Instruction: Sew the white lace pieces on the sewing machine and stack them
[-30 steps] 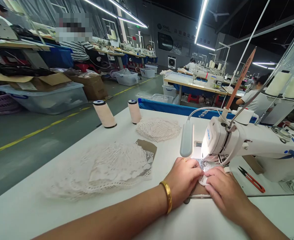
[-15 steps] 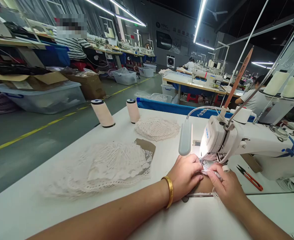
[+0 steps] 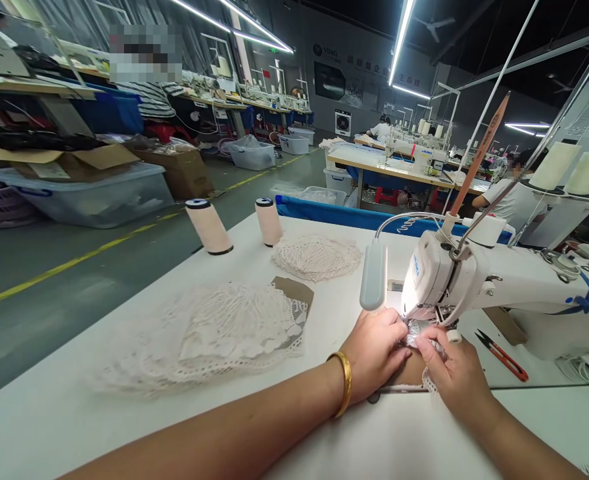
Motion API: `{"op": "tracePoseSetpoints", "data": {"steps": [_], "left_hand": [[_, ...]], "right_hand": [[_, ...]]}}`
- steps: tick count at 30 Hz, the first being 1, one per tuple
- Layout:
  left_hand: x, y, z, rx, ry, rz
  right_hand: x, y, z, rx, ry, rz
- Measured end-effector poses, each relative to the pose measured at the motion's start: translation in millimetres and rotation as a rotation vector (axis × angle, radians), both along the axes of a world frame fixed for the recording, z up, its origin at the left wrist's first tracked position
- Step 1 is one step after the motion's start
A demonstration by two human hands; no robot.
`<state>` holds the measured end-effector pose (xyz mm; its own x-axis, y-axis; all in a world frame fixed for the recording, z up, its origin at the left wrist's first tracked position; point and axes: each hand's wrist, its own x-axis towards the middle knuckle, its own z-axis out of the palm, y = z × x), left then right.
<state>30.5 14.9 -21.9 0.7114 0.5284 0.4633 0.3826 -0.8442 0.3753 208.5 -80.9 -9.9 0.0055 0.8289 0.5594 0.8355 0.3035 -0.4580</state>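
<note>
A white sewing machine [image 3: 427, 273] stands at the right, its lamp lighting the needle area. My left hand [image 3: 379, 347], with a gold bangle at the wrist, pinches the left side of a small piece of white lace [image 3: 414, 332] at the presser foot. From the right, my right hand [image 3: 454, 370] grips the same lace between thumb and fingers. Some lace edging hangs below the right hand's fingers. Under the hands lies a brown patch [image 3: 410, 372] on the machine bed. The needle tip and part of the lace are hidden by the fingers and machine head.
Lace pieces [image 3: 234, 327] lie stacked at the left, with a smaller lace pile [image 3: 319, 257] behind. Two thread cones [image 3: 209, 227] stand at the table's far edge. Red-handled thread snips [image 3: 504, 357] lie right of my right hand. A grey lamp [image 3: 373, 277] hangs near the needle.
The view has shifted very slightly. Both hands stay at the presser foot with the lace, their fingers moved only a little.
</note>
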Motion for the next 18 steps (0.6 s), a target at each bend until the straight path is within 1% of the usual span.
{"op": "tracePoseSetpoints", "data": {"steps": [7, 11, 13, 16, 18], "left_hand": [[0, 1, 1.8, 0.022, -0.012, -0.023], [-5, 0, 4.7, 0.056, -0.036, -0.058], [-9, -3, 5.6, 0.076, -0.056, -0.091], [-18, -10, 6.2, 0.114, -0.076, -0.141], [-24, -16, 6.7, 0.142, -0.074, -0.17]], "right_hand": [[1, 0, -1.4, -0.036, -0.011, -0.007], [4, -1, -0.5, -0.073, -0.074, 0.01], [5, -3, 0.5, -0.078, -0.156, 0.099], [8, -11, 2.5, -0.115, -0.296, 0.288], [9, -17, 3.4, -0.149, -0.335, 0.345]]}}
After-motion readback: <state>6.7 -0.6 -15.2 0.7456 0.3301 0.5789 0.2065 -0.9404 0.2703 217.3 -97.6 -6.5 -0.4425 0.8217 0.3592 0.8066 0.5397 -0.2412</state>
